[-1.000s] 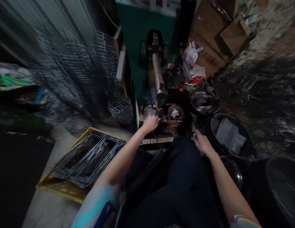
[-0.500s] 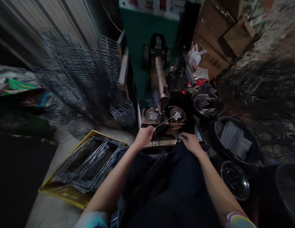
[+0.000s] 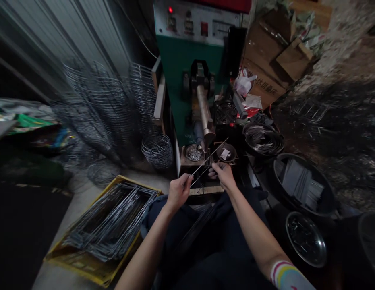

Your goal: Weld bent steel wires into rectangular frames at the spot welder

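My left hand [image 3: 179,190] is closed around one end of a thin bent metal wire [image 3: 210,156]. One length of it slants up to the right, crossing in front of the metal arm [image 3: 204,108] of a green machine [image 3: 172,72]; a second, lower length runs toward my right hand [image 3: 223,175]. The right fingers are bent together beside that lower length, just below the machine's tip; what they pinch is too small to tell. Behind the hands sit a dish of small metal bits [image 3: 194,153] and a dark dish [image 3: 233,153] with pale flat pieces.
At left stands a yellow crate [image 3: 84,266] of wire frames [image 3: 114,217], with stacked wire baskets [image 3: 105,96] behind. On the right are a black tub [image 3: 328,201] of flat metal strips, a shiny bowl [image 3: 306,237] and coiled wire [image 3: 262,139]. A cardboard box [image 3: 266,52] leans at the back.
My right hand has moved up and left from near the lap to beside the wire. The left hand still grips the wire, now tilted more steeply. The view has tipped upward.
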A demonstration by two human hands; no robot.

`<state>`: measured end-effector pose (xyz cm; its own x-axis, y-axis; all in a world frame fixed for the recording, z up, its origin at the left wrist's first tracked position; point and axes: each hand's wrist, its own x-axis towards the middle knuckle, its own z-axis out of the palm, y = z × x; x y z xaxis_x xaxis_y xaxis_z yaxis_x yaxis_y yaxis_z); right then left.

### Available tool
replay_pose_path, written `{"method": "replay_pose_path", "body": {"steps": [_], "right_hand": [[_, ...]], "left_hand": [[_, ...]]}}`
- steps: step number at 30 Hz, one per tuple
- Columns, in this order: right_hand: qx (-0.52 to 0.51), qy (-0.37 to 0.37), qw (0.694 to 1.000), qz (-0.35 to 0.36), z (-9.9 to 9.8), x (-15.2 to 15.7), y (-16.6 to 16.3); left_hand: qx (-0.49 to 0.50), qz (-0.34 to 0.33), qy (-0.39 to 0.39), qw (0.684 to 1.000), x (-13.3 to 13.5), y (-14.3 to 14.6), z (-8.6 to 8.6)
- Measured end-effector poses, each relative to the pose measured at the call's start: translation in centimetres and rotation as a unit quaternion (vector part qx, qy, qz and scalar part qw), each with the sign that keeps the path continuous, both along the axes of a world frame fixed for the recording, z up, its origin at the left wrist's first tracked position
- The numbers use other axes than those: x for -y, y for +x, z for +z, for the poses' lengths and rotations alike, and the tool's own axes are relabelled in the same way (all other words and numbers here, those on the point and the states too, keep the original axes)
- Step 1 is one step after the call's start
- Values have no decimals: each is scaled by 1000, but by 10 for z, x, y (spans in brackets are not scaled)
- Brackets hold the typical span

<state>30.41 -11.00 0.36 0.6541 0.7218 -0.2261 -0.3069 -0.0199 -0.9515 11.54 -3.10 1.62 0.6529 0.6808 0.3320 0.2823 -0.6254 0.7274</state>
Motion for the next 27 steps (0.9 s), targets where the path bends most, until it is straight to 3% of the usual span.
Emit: {"method": "replay_pose_path", "body": {"steps": [10,27], "right_hand": [[-26,70,995,-60,6,-26,-23],[-7,110,993,-41,7,-30,-21]], "left_hand": [[5,25,-5,1000,0,-1,-7],[25,32,-19,999,-1,-2,-4]]}}
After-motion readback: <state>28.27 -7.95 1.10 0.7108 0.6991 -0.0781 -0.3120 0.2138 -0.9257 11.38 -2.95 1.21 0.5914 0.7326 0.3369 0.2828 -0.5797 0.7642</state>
